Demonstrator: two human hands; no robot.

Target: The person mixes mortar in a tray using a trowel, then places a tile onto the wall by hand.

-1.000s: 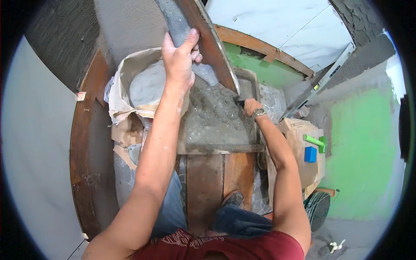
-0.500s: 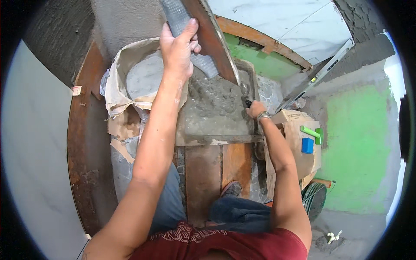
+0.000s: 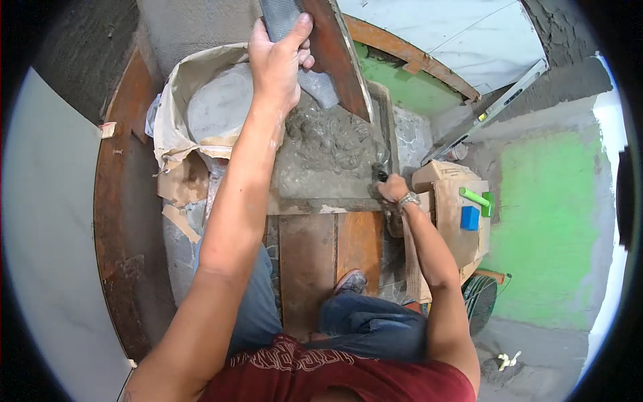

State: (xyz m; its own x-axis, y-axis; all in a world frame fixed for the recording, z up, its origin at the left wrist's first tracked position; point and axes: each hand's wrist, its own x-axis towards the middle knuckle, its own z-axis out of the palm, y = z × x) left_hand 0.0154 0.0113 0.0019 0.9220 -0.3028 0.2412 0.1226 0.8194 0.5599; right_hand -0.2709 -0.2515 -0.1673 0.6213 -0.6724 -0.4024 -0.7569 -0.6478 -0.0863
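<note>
My left hand (image 3: 276,63) is closed around a grey textured strip on a brown board (image 3: 333,57), held tilted above the far part of a shallow mixing tray (image 3: 321,206). Wet grey mortar (image 3: 328,144) lies lumpy in the tray, with thinner, watery mix toward its near side. At the tray's right side my right hand (image 3: 393,189) is closed around a black-handled trowel (image 3: 382,173). The trowel's blade is hard to make out against the mortar. My right wrist wears a metal band.
An open bag of grey powder (image 3: 218,110) stands left of the tray. To the right, a cardboard box (image 3: 445,201) carries a blue block (image 3: 469,218) and a green-handled tool (image 3: 475,196). A spirit level (image 3: 492,110) leans behind it. Wooden boards (image 3: 308,268) lie in front.
My right hand has drawn slightly nearer along the tray's right side with the trowel. My left hand keeps its grip on the board. The whole view has shifted a little.
</note>
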